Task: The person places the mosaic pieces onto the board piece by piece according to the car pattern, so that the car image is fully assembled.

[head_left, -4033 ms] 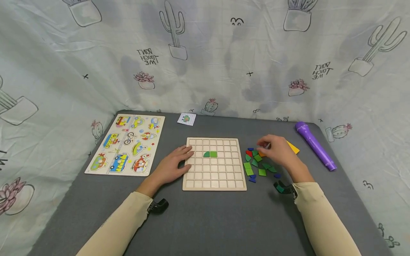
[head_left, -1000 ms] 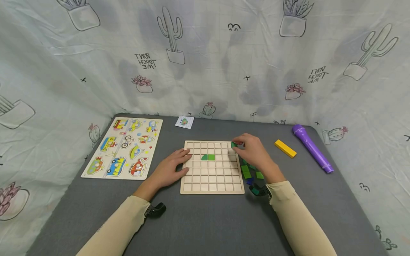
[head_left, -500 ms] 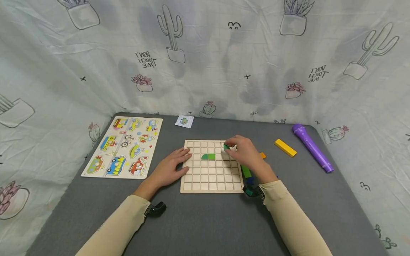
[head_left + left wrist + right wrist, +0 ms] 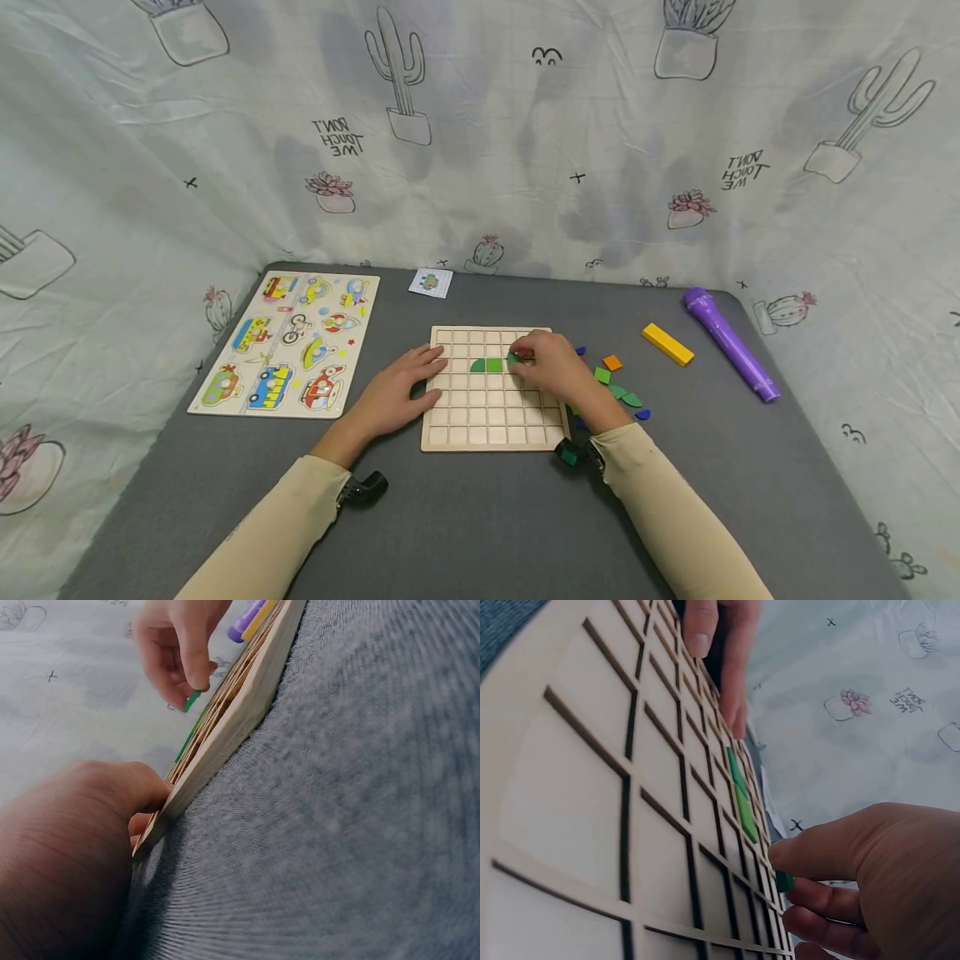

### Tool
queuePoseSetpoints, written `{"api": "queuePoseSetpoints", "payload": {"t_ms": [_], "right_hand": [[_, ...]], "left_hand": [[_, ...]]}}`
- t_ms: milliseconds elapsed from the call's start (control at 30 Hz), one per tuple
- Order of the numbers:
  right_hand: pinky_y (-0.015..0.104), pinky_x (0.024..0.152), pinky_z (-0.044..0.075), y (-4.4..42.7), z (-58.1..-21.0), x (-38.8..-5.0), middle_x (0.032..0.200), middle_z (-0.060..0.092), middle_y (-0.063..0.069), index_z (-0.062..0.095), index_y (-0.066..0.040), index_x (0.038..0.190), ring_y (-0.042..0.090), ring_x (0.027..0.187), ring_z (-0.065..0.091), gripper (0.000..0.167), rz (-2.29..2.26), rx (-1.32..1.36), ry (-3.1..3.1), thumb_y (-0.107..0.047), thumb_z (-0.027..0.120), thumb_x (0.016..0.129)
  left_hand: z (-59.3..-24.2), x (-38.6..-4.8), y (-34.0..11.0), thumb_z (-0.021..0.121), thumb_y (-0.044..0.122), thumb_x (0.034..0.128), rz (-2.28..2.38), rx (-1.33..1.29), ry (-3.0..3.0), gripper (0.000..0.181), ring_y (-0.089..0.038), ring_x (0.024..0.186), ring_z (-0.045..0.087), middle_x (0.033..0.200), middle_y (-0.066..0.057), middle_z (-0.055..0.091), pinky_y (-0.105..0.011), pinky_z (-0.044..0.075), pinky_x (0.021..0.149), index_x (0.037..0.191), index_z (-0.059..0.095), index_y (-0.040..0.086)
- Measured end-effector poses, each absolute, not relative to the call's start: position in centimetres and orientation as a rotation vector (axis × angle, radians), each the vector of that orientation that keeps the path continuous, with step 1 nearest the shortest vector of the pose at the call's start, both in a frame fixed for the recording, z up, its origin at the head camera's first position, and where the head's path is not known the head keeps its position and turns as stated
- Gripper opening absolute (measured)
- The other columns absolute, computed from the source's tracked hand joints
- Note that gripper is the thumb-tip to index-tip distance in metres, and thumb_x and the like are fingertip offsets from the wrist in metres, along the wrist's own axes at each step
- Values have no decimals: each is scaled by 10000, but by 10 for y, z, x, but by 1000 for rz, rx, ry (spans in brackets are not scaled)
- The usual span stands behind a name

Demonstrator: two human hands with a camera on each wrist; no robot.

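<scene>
A wooden grid board [image 4: 455, 419] lies flat on the grey table. My left hand [image 4: 399, 393] rests along its left edge, fingers fairly straight, thumb touching the rim. Two green tiles sit side by side in the grid: a dark green quarter-round tile [image 4: 477, 366] and a lighter green square tile [image 4: 494, 365]. My right hand [image 4: 555, 367] pinches a dark green tile [image 4: 192, 700] between thumb and fingers, just right of the square one. Its fingers partly hide that tile, so its full shape cannot be made out.
Loose tiles, such as a green leaf-shaped tile [image 4: 632, 400] and an orange square [image 4: 612, 362], lie right of the board. Beyond are a yellow block [image 4: 667, 344] and a purple toy microphone [image 4: 731, 344]. A picture puzzle board [image 4: 285, 346] lies left; a small card [image 4: 431, 282] lies behind.
My right hand has gone from the loose tiles leftward over the board with a dark green tile, down beside the square tile. My left hand has stayed on the board's edge.
</scene>
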State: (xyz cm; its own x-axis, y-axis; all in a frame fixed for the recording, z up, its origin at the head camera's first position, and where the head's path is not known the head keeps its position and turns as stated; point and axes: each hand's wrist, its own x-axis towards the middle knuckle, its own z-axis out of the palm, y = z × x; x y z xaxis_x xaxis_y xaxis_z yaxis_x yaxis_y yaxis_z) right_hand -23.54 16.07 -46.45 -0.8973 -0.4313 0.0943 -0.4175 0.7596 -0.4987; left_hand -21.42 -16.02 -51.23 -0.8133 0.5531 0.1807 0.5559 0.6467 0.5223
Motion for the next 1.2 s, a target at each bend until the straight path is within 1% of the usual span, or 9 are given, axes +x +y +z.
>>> {"api": "queuePoseSetpoints", "payload": {"t_ms": [267,767,1033,1200], "right_hand": [[416,825,577,158,-472,-237,1027,709,11,815,-83,1181,193,929,657,214,-835,-732,2908,-150,825,978],[383,828,592,157,-473,-238,1037,730,8,816,-80,1161,177,931,679,174,-828,-716,2870,-99,781,991],[383,838,583,158,-473,-237,1038,718,-9,812,-96,1154,167,936,665,160,-871,-715,2855,-92,778,997],[406,860,589,162,-468,-236,1078,733,13,806,-80,1189,192,974,678,180,-908,-710,2842,-95,758,1016]], "left_hand": [[-512,-215,-160,678,316,1049,-900,-962,-2845,600,-358,1604,306,1703,-102,429,-630,309,1245,1587,572,73],[-513,-216,-161,673,313,1051,-901,-973,-2842,599,-346,1607,302,1700,-110,430,-590,285,1269,1585,571,62],[-514,-216,-161,675,309,1049,-903,-969,-2838,596,-353,1605,305,1699,-109,432,-596,291,1264,1582,575,62],[-514,-216,-161,676,307,1045,-912,-969,-2834,596,-360,1602,309,1698,-111,433,-611,302,1255,1579,578,60]]}}
